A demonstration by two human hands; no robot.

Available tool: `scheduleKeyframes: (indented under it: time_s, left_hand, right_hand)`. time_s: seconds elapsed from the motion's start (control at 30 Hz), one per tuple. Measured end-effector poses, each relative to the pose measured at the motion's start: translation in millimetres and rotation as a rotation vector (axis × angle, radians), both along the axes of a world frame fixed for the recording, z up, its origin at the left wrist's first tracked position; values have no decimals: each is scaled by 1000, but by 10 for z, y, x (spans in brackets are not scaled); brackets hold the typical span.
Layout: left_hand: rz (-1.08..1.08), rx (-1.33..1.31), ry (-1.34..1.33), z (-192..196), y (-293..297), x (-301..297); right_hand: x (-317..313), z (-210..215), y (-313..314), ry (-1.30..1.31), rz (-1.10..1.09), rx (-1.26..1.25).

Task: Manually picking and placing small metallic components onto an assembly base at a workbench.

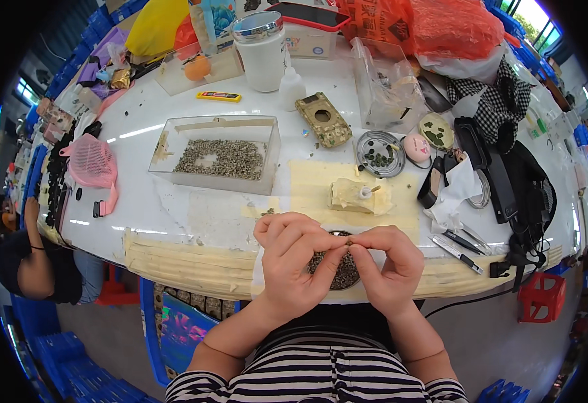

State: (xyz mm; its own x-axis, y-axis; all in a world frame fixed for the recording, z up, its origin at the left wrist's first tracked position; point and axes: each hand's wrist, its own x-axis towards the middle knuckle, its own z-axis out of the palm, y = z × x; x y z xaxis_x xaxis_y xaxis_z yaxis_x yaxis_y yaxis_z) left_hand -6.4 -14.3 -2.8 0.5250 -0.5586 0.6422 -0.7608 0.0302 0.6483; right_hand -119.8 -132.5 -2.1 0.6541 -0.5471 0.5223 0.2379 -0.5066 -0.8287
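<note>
My left hand (291,265) and my right hand (393,265) meet above the table's near edge, both closed in a pinch. Between their fingertips sits a tiny brownish part (349,244), mostly covered and too small to name. Directly below is a round dish (357,285) of small grey-brown pieces (341,275), partly hidden by my fingers. Just beyond my hands, a masking-tape-covered block (343,195) has a white piece with a short stick on top. Farther off stand a tan camouflage model tank hull (323,121) and a white squeeze bottle (292,87).
A clear box (207,183) of grey-brown pieces lies left of centre. Right of the hull is a round tray (396,168) with dark green parts. A craft knife (456,254) and tweezers (476,236) lie at right. Another person's arm (31,248) shows far left.
</note>
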Motion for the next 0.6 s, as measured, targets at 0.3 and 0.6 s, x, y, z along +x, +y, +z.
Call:
scheduleKeyframes:
  time_s: [0.3,0.6]
  left_hand:
    - [-38,-59,41,-62,59,28]
    - [-47,-91,44,-83,58,43]
  right_hand:
    - [74,10,49,-32,-84,-260]
    - [131,-35,109,-84,-198,-366]
